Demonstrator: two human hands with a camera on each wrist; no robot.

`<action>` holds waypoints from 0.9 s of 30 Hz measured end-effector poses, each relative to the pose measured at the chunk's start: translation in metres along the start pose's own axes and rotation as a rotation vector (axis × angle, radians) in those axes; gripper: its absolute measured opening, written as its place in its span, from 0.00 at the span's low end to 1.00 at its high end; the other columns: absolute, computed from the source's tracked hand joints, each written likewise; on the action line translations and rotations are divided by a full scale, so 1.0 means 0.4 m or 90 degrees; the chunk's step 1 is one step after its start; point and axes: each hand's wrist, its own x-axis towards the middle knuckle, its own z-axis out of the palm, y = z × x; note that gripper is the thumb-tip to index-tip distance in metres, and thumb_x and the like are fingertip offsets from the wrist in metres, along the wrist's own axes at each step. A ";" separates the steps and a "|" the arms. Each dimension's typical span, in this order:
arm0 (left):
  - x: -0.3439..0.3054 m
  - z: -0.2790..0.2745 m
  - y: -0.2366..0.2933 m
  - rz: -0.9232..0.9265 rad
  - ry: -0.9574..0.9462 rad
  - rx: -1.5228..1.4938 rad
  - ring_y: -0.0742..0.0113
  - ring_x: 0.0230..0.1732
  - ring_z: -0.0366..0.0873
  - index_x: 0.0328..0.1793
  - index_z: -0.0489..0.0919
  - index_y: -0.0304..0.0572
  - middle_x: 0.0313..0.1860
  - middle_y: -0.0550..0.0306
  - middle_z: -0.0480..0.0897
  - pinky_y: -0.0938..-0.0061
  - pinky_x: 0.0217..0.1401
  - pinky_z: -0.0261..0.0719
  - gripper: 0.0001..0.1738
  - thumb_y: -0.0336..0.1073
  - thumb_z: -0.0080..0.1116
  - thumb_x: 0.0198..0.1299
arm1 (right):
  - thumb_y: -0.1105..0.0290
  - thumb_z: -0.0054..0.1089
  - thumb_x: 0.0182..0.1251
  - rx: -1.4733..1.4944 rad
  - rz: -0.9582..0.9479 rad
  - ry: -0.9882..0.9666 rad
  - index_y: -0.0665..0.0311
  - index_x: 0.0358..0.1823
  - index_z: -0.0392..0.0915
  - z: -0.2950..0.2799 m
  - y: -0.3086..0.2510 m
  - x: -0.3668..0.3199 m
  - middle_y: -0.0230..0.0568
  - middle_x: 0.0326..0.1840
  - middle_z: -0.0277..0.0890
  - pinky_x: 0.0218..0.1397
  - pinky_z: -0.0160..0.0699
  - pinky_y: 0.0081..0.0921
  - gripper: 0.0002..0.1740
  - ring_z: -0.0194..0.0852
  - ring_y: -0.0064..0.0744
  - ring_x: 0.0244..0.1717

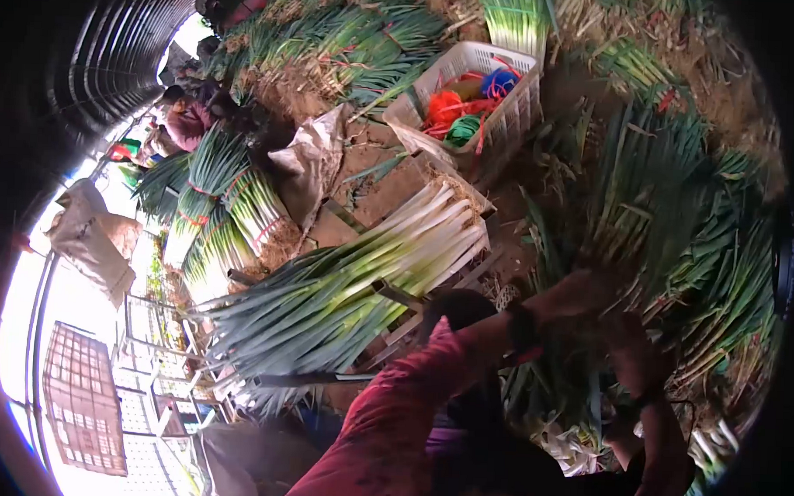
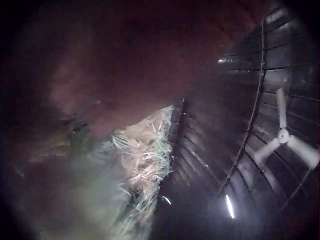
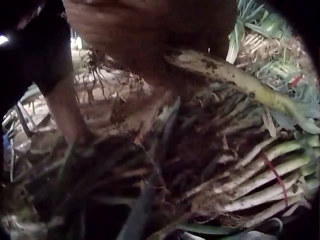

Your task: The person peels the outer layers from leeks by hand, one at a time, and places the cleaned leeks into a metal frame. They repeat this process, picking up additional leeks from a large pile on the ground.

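Note:
From the lower left of the head view, my left hand (image 1: 583, 292) reaches to the stalk end of a blurred bunch of green onions (image 1: 630, 217), gripping it. In the left wrist view that hand (image 2: 145, 60) is a dark blur above smeared green leaves (image 2: 100, 187). My right hand (image 1: 635, 354) is close below it, in shadow. In the right wrist view the right hand (image 3: 150, 35) holds a single soil-streaked green onion (image 3: 225, 75), its stalk pointing right. Thin roots (image 3: 96, 75) hang beside the hand. The fingertips of both hands are hidden.
Many trimmed green onions (image 1: 370, 265) lie across a metal rack. Behind it stands a white crate (image 1: 515, 121) of colored twine. Tied bundles (image 1: 228, 203) lean at the left; loose green onions (image 1: 729, 260) cover the ground at right. A red-banded bundle (image 3: 265, 192) lies below the right hand.

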 end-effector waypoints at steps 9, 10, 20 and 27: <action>0.028 0.126 0.328 -0.268 0.285 -1.168 0.64 0.49 0.77 0.65 0.70 0.41 0.52 0.53 0.75 0.65 0.53 0.79 0.20 0.38 0.45 0.70 | 0.72 0.57 0.48 0.002 -0.226 0.205 0.61 0.38 0.74 -0.054 -0.207 -0.237 0.42 0.42 0.70 0.55 0.69 0.45 0.13 0.70 0.46 0.49; 0.032 0.131 0.329 -0.262 0.281 -1.170 0.64 0.49 0.77 0.65 0.70 0.41 0.52 0.53 0.75 0.65 0.53 0.79 0.20 0.38 0.45 0.70 | 0.72 0.56 0.47 -0.001 -0.250 0.220 0.61 0.38 0.74 -0.054 -0.218 -0.267 0.42 0.42 0.69 0.56 0.68 0.45 0.13 0.71 0.45 0.48; 0.159 -0.077 0.413 0.024 0.096 -0.567 0.52 0.63 0.72 0.68 0.69 0.49 0.62 0.44 0.74 0.65 0.66 0.69 0.27 0.27 0.47 0.61 | 0.66 0.51 0.55 -0.230 -0.084 0.125 0.62 0.52 0.75 -0.081 -0.280 -0.448 0.46 0.57 0.70 0.69 0.60 0.45 0.21 0.68 0.45 0.60; 0.215 -0.256 0.523 -0.172 0.321 -0.850 0.68 0.42 0.81 0.50 0.79 0.32 0.45 0.55 0.82 0.71 0.47 0.79 0.20 0.41 0.64 0.60 | 0.73 0.54 0.67 0.369 0.254 0.476 0.70 0.65 0.62 -0.109 -0.130 -0.421 0.51 0.61 0.69 0.62 0.69 0.33 0.26 0.71 0.42 0.59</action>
